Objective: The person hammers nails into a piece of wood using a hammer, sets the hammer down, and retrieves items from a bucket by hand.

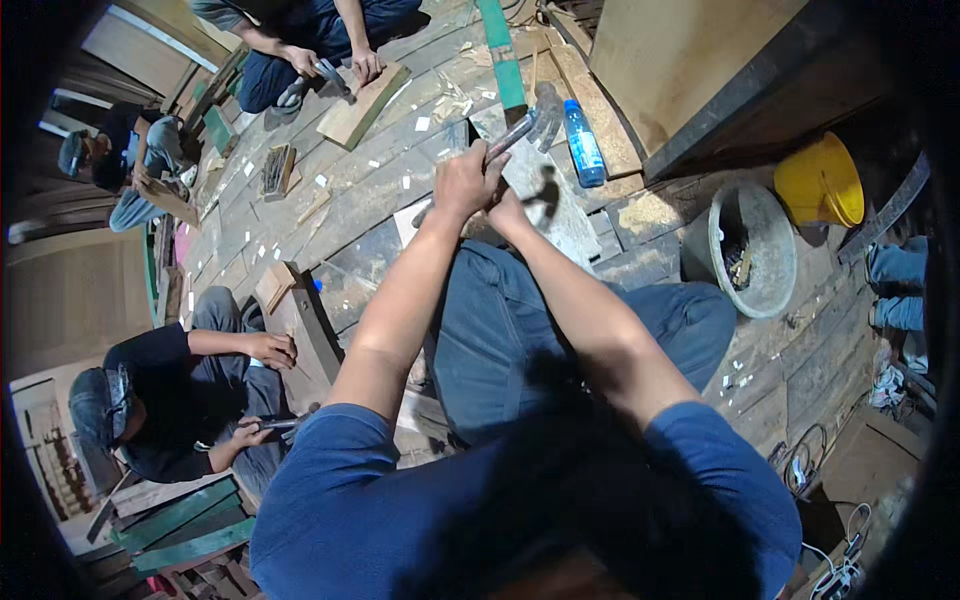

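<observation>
My left hand point(463, 185) is closed around the metal-looking handle of a hammer point(512, 136), held out in front of my lap. The hammer's grey head points away from me and to the right, slightly blurred. My right hand point(508, 212) is close against the left one, on its near right side. Its fingers are mostly hidden behind the left hand, so what they grip does not show. Below the hands lies a pale, whitish sheet or board point(575, 232), with a dark shadow on it. A blue bottle point(584, 145) lies right of the hammer.
A grey bucket point(775, 270) with scraps and a yellow bucket point(822, 180) are at my right. A large wooden panel point(690, 70) rises at the far right. At the left, a person holds a hammer point(285, 423); another far off hammers by a wooden block point(365, 105). Shavings litter the plank floor.
</observation>
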A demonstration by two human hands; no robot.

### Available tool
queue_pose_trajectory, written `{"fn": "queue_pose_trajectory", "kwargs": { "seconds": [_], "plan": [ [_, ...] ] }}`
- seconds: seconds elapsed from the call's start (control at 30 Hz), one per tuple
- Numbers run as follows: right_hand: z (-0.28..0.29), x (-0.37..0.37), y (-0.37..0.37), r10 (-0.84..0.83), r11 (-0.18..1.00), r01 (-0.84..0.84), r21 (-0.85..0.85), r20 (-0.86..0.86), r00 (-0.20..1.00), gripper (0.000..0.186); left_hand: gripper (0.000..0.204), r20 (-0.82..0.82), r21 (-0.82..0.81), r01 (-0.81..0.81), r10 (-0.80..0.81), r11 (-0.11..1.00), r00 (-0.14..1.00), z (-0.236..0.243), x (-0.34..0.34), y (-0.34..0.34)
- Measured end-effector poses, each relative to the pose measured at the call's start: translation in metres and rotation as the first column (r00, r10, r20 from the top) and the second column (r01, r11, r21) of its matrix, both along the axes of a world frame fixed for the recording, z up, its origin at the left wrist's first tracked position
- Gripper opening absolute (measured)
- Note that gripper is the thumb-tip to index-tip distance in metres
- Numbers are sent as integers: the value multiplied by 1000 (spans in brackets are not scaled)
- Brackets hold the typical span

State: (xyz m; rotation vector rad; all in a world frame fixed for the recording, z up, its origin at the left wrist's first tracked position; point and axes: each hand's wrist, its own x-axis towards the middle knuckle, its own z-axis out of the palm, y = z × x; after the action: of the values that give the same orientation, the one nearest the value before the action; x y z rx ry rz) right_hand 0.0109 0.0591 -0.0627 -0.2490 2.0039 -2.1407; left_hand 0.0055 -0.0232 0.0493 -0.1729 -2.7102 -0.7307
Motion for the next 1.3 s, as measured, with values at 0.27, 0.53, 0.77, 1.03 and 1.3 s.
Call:
{"fn": "queue_pose_trajectory", "kwargs": {
  "seconds": [0.27, 0.53, 0.77, 1.03, 1.3],
  "plan": [
    [35, 72, 86, 255, 966, -260, -1, 193, 948, 20, 35, 25, -74, 91, -89, 993, 996, -3, 10, -20],
    [123, 171, 321, -461, 724, 513, 461, -230, 857, 17, 43, 294, -210, 203, -137, 956, 946, 9, 4, -13],
    [54, 223, 351, -597, 381, 628, 678, -338, 728, 52, 52, 425, -328, 197, -42, 924, 904, 32, 33, -26],
    [61, 224, 363, -704, 587, 690, 423, -153, 693, 47, 47, 343, -501, -72, 274, 862, 898, 55, 98, -34],
    [14, 230, 379, -729, 645, 703, 301, -35, 684, 46, 48, 448, -435, -57, 270, 899, 852, 42, 69, -37]
  ]
}}
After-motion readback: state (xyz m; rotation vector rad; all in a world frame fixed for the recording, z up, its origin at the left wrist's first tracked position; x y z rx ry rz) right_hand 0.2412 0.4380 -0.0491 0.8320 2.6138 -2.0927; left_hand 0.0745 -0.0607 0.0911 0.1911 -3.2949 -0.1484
